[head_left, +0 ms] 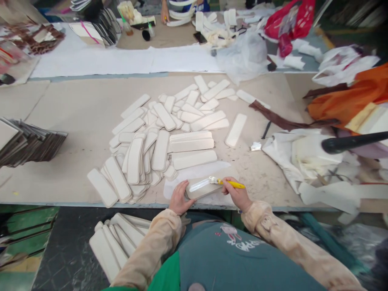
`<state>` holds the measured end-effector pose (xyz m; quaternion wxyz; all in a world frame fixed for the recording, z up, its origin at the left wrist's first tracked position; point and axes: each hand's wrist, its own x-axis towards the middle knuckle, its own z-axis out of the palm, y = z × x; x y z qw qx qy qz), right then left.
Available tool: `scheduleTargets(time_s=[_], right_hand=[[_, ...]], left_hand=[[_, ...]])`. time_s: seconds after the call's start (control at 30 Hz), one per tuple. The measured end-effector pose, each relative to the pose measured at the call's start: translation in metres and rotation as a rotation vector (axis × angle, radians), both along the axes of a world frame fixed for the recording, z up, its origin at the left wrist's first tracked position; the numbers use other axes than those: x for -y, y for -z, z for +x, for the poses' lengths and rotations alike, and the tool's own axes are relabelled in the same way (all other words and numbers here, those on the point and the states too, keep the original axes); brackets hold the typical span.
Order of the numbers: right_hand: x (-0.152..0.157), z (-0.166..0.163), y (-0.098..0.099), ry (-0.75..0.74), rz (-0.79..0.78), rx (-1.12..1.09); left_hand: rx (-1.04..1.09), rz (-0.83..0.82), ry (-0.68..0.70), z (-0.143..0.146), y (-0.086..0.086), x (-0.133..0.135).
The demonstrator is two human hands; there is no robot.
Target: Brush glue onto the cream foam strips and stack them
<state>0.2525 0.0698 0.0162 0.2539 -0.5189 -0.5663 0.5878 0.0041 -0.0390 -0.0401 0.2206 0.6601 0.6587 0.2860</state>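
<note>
My right hand (237, 194) is closed round the yellow handle of a small brush (232, 184). Its bristles touch the top of a flat, rounded, off-white piece (209, 189), where a wet white streak shows. At the left end of that piece, my left hand (180, 198) grips its edge, thumb at the near side and fingers at the far side. Beneath the piece lies a sheet of white paper (178, 176). Just beyond, similar pieces (194, 159) lie flat on the table.
A large heap of such pieces (163, 115) spreads over the table (75, 109). More pieces (110, 246) rest on a dark surface at lower left. A white tub (309, 149) with a black-handled tool stands right. Dark panels (39, 141) are stacked left. Another person's hand (165, 12) shows across the table.
</note>
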Motion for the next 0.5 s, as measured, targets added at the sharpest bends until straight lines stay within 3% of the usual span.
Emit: scheduleTargets(time_s=[0.33, 0.5], right_hand=[[-0.033, 0.057, 0.004, 0.267, 0.064, 0.038], [-0.022, 0.054, -0.006, 0.220, 0.092, -0.029]], left_hand=[[-0.051, 0.034, 0.004, 0.001, 0.000, 0.000], [-0.056, 0.018, 0.006, 0.001, -0.001, 0.000]])
